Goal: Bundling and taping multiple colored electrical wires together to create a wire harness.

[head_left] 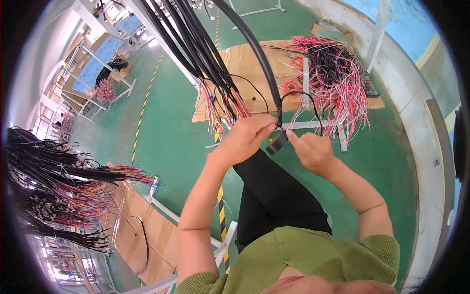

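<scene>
My left hand (pixel 247 138) is closed, its thumb and fingers pinching the lower end of a thick black cable (pixel 266 66) that comes down from above. A thinner black cable (pixel 309 96) branches off just above that grip and loops to the right. Between my hands is a roll of black tape (pixel 277 143), tilted, with a bit of yellow at its core. My right hand (pixel 313 153) is curled closed, thumb and forefinger at the upper right edge of the roll. Its other fingers are folded out of sight.
Several black cables (pixel 196 44) with coloured wire ends hang left of my hands. Ahead, a cardboard-topped bench (pixel 254 54) carries a heap of black, red and white wires (pixel 338 73), scissors (pixel 296 62) and a red tape roll (pixel 292 87). Cable bundles (pixel 63 181) hang at the left.
</scene>
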A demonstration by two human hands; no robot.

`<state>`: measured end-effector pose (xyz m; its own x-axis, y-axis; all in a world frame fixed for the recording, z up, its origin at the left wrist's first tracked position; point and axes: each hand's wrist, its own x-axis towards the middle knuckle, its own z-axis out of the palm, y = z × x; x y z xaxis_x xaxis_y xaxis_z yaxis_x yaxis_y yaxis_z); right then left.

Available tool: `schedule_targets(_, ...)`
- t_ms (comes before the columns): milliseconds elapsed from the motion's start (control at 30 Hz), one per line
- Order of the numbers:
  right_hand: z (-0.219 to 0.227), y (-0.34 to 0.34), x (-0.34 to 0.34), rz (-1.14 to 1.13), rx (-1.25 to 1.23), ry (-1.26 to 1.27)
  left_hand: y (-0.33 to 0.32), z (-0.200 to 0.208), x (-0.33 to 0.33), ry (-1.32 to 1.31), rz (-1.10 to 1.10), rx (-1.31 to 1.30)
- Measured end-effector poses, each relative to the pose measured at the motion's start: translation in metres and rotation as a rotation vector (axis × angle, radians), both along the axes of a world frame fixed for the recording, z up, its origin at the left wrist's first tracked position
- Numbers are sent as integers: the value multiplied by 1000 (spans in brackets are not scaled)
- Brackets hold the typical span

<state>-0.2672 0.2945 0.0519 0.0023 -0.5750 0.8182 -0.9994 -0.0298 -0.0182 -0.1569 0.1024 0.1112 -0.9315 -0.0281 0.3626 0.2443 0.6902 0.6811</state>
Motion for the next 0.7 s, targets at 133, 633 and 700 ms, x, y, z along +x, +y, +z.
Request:
schedule_targets(133, 20, 4, -5, 25, 159, 176, 3, 16, 2, -195, 45, -164)
schedule_targets(633, -3, -13, 15, 770, 115, -2280, 5, -18, -5, 185, 317, -444)
schedule_targets(700, -4, -15, 24, 890, -30, -2428, -7, -24, -6, 177, 191, -347)
